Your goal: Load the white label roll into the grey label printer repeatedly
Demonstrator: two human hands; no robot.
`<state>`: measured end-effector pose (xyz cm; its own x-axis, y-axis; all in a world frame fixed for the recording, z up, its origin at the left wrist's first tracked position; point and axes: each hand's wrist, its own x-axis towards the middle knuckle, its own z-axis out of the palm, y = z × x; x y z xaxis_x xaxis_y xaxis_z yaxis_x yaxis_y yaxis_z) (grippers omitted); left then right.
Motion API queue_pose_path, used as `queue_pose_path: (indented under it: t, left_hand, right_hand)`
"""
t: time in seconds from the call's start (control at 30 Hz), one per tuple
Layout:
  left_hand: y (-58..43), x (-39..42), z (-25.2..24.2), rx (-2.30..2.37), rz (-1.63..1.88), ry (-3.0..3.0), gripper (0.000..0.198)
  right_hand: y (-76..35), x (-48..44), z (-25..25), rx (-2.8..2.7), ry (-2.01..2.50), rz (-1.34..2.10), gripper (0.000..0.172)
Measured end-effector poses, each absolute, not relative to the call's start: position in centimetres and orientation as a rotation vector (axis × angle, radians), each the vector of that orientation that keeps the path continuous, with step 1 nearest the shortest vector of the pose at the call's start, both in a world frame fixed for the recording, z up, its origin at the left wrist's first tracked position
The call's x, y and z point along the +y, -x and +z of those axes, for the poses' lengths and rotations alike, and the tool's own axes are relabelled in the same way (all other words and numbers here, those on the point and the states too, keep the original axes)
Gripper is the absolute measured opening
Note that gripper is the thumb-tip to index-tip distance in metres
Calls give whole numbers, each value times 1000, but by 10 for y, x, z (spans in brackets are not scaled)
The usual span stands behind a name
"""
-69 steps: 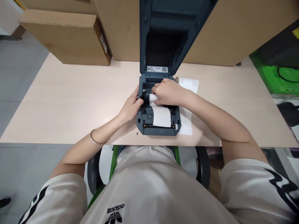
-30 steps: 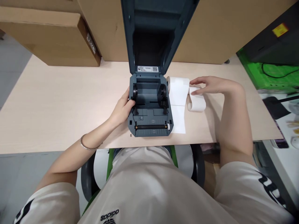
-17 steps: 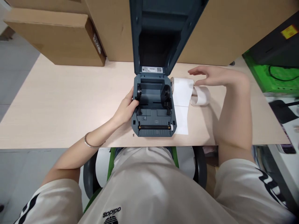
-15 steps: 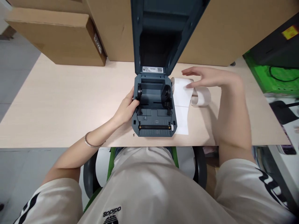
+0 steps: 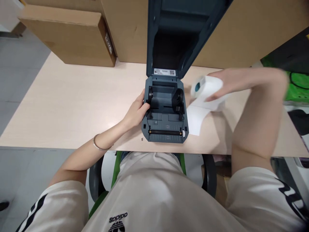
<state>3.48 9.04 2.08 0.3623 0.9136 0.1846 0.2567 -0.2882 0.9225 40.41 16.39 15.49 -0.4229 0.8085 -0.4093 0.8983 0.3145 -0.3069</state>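
Note:
A dark blue-grey label printer (image 5: 166, 106) sits on the table with its lid (image 5: 180, 42) raised. Its roll bay between two black holders holds no roll. My left hand (image 5: 136, 111) grips the printer's left edge, thumb over the rim. To the right of the printer, my right hand (image 5: 220, 84) is closed around a white label roll (image 5: 206, 86), whose core end faces left. A loose strip of labels (image 5: 196, 119) hangs from the roll onto the table beside the printer. Motion blurs the right hand and roll somewhat.
Behind the printer stands a large cardboard panel (image 5: 131, 35), with a cardboard box (image 5: 65, 38) at the left. The front edge of the pale wooden table (image 5: 60, 106) lies near my body. A green item with a black cable (image 5: 299, 80) is at the far right.
My right hand has taken hold of the label roll, lifting it and moving it to the right with its strip trailing. My left hand stays on the printer. The view has shifted slightly.

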Motion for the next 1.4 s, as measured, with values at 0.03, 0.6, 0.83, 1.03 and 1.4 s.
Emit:
queue_pose_path:
  t: [0.03,0.6,0.83,1.03,1.4]
  left_hand:
    - [-35,91,21,1029,963,-1760,74]
    - [-39,88,28,1046,951,-1705,67]
    - [-39,88,28,1045,949,-1703,68]
    - [-38,91,22,1023,979,-1708,63]
    - [-38,86,28,994,992,-1671,54]
  right_hand:
    - [-412,160,168,2345,-1553,-814,57]
    - [-248,153,169,2419,-1304,-472,56]
    - [-244,160,143,2385,-1331,-438,73]
    - [-253,149,125,2507,-1311,-467,78]
    - [-269,1,87,3029,-1156,-233,91]
